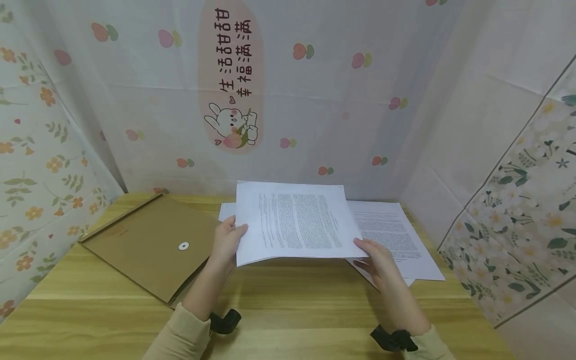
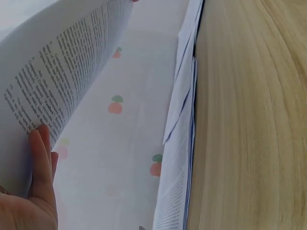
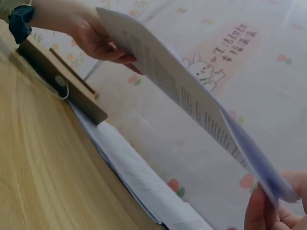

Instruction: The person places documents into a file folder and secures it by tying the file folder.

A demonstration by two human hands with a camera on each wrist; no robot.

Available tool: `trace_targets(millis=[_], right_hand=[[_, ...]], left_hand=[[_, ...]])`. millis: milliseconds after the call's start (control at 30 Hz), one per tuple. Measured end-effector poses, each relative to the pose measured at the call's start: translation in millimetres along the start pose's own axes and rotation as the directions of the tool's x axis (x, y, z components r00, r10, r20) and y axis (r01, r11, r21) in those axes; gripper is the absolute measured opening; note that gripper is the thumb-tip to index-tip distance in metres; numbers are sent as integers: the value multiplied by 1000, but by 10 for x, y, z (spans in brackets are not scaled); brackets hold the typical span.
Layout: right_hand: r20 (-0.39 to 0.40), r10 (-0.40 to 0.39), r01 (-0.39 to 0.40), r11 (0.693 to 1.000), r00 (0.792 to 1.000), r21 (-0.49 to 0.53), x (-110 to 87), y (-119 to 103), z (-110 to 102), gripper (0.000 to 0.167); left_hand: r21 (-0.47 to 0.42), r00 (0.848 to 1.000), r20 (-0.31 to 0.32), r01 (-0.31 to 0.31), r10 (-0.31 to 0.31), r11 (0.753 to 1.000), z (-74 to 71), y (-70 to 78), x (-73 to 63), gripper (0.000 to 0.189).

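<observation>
A few printed sheets of paper (image 1: 292, 220) are held up above the table, tilted toward me. My left hand (image 1: 227, 240) pinches their left edge, thumb on top and fingers underneath. At the lower right corner my right hand (image 1: 377, 260) pinches the same sheets. In the left wrist view, the left hand's fingers (image 2: 42, 163) lie against the printed underside. The right wrist view shows the right hand (image 3: 273, 211) gripping one end, where the sheets part slightly. More printed papers (image 1: 391, 235) lie on the table behind and to the right, partly hidden by the held sheets.
A brown paper document envelope (image 1: 148, 245) with a white round button lies at the left of the wooden table (image 1: 288, 310). Patterned cloth (image 1: 315, 100) hangs behind the table and along both sides. A black strap circles each wrist.
</observation>
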State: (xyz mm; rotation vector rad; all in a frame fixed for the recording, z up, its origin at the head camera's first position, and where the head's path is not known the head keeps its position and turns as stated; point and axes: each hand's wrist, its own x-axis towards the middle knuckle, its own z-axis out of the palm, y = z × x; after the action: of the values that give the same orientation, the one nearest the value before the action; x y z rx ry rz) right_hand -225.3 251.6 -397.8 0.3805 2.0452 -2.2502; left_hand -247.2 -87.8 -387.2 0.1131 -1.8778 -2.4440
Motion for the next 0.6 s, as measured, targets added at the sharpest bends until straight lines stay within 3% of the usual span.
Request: trace_targets(millis=[100,200,333,433,600], right_hand=[[1,6,-6,995,1000,97,-14,-9,13,33],[25,9,-15,963,1000,269,-33,-23,71,16],[13,-6,0,906,1000,423,-65,-68,232,23],[-41,-38,52,903,998,426,-74,-76,383,32],[-120,-117,150,934,986,324,-57,-25,590,41]], left_hand=[[-24,1000,-18,-6,6,1000,1,1,-4,37],[-38,1000,-17,-14,13,999,17,-23,-6,36],[-33,999,18,-51,52,998,69,-79,-31,37],[-27,994,64,-90,91,996,122,-118,-55,38],[-31,983,152,-102,105,994,149,-106,-72,41]])
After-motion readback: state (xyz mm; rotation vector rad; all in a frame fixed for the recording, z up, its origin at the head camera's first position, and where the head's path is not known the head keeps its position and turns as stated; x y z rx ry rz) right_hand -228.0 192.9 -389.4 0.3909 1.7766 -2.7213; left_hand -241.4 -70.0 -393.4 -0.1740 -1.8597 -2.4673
